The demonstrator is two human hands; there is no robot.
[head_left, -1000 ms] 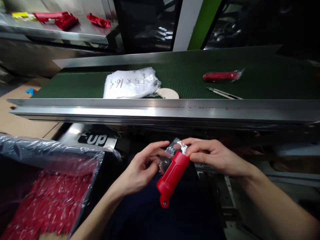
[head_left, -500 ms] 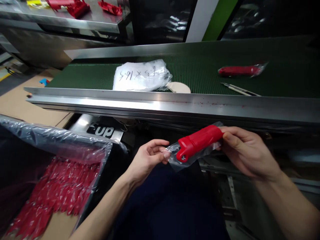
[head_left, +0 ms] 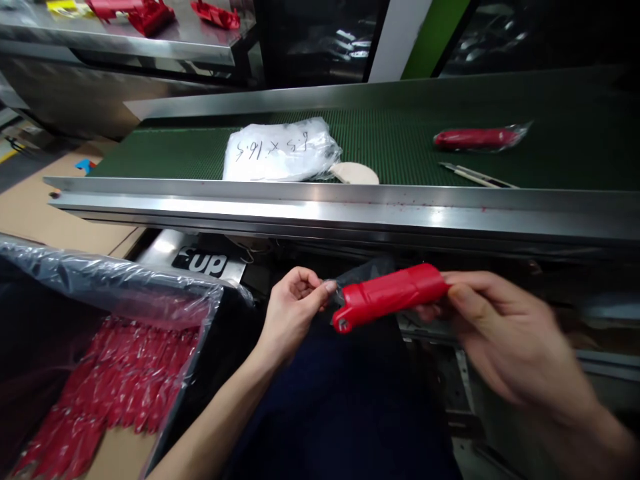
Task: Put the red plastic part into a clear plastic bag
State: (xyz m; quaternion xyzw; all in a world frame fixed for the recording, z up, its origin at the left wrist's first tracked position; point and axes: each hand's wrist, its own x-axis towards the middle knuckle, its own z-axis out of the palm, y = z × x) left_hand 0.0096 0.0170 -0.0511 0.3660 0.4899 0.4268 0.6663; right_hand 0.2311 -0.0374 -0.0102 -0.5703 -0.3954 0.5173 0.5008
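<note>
A: What is the place?

B: A green conveyor belt point(head_left: 410, 143) with a steel rail crosses the upper half. On it lie a white bag point(head_left: 283, 152) with writing at 11 o'clock and one wrapped red piece point(head_left: 477, 138) at 1 o'clock. A box of red pieces point(head_left: 100, 393) in plastic lining sits at 8 o'clock.

A: Where is the red handle point(head_left: 393, 295)?

B: Below the rail, near the centre, lying almost level between both hands, partly in a clear bag point(head_left: 361, 273).

A: And the hands?

B: The left hand point(head_left: 290, 313), at its 9 o'clock side, pinches the bag edge with thumb and fingers. The right hand point(head_left: 505, 330), at its 3 o'clock side, is blurred; its fingers close on the handle's end.
</note>
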